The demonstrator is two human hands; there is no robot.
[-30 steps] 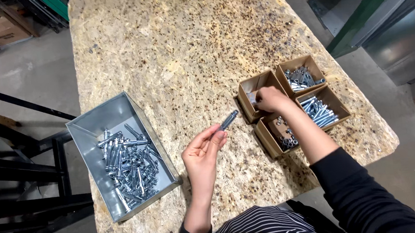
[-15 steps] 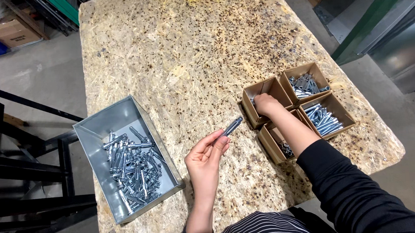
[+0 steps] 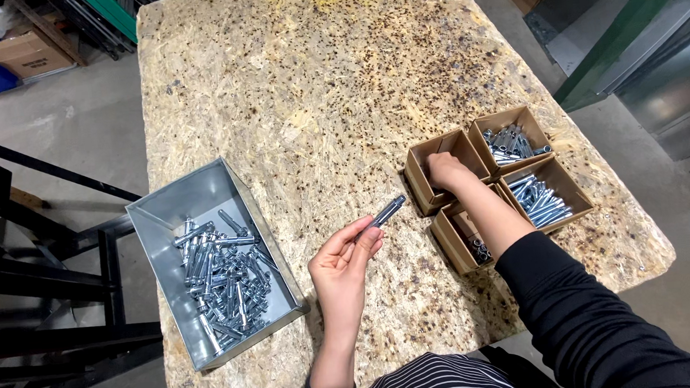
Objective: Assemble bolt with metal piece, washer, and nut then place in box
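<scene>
Bolt [image 3: 386, 214] pinched in left hand [image 3: 342, 264]; right hand [image 3: 445, 170] buried in cardboard box [image 3: 433, 166], grip unclear; grey bin [image 3: 198, 201] left.

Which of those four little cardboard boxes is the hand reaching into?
The far-left box of the four: the right hand is inside it, while the other three stand untouched.

The table [image 3: 313, 98] has a top of pressed wood chips, pale tan and speckled with dark flecks, with a patch of yellow at its far end. At its left edge sits a grey metal bin [image 3: 168, 218] with a heap of silver bolts [image 3: 222, 279] in it. Near the right edge four small brown cardboard boxes [image 3: 553, 176] stand touching in a square; the two right-hand ones hold more silver bolts, and the near left one holds a few small metal pieces.
</scene>
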